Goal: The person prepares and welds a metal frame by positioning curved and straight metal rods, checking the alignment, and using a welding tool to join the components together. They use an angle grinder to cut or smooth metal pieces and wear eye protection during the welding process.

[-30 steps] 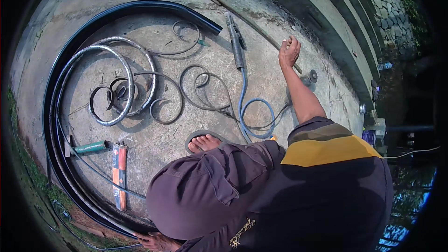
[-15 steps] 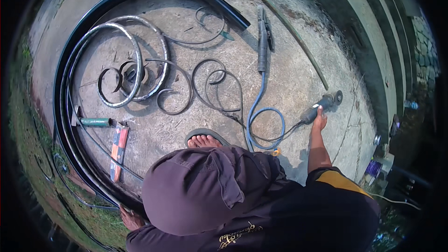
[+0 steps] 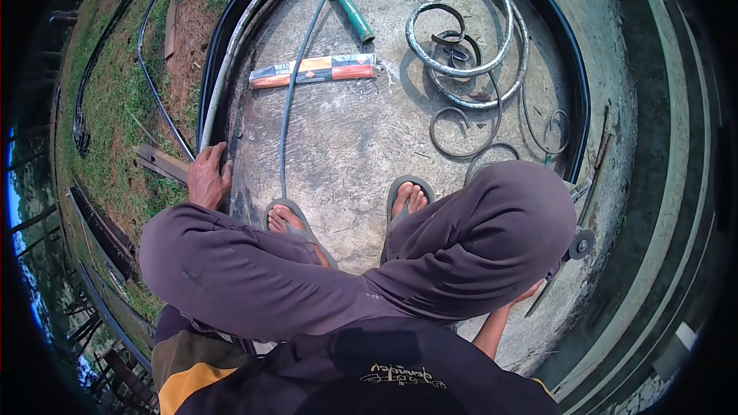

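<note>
My left hand is at the left, its fingers closed around the curved metal bar, where the bar meets the dark curved band. Past my right knee, my right hand shows only in part. It is on the angle grinder, whose head sticks out beyond the knee while its body is mostly hidden. On the concrete ahead of my feet lie a red, white and black packet and a hammer with a green handle.
A blue-grey cable runs past the packet to my left foot. Silver metal rings and curled metal strips lie at the far right, inside the black curved band. Grass borders the concrete at left; concrete steps rise at right.
The view has swung left, so the hammer, packet and rings sit farther right. My right hand and the grinder are now largely behind my knee. My left hand remains on the bar.
</note>
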`<state>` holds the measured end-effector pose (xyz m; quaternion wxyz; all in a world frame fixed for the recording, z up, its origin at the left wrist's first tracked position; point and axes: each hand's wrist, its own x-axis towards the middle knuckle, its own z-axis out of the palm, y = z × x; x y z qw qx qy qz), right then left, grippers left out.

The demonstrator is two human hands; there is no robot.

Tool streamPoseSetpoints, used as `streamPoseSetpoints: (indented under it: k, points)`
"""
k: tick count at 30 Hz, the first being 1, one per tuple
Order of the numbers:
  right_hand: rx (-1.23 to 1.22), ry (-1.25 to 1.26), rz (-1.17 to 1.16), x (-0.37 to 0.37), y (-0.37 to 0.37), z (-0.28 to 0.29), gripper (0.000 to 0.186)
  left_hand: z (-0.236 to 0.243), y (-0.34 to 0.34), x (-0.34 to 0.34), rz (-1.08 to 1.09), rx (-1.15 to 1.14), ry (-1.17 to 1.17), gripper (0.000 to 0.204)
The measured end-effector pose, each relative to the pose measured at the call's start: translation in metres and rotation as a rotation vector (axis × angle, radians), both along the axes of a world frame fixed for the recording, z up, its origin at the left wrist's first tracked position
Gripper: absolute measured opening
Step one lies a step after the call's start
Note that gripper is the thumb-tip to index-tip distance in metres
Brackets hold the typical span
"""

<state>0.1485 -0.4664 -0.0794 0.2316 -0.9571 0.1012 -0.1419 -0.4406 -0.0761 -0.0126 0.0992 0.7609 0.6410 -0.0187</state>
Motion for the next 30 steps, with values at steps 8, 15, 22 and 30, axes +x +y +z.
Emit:
streamPoseSetpoints:
  k: [8, 15, 22, 30]
  points:
    - [0.397, -0.047, 1.372, -0.082, 0.259, 0.126, 0.062, -0.017, 0.004, 0.097, -0.065, -0.636, -0.903, 0.07]
    - [0.123, -0.004, 2.143, -0.291, 0.395, 0.111, 0.061, -0.006, 0.011, 0.118, 0.097, -0.614, -1.78, 0.091]
    - [0.413, 1.327, 1.823, -0.322, 0.407, 0.081, 0.075, -0.016, -0.005, 0.064, 0.352, -0.532, -1.775, 0.08]
    - [0.615, 2.02, 1.676, -0.371, 0.471, 0.035, 0.07, -0.029, 0.009, 0.063, 0.11, -0.358, -1.337, 0.09]
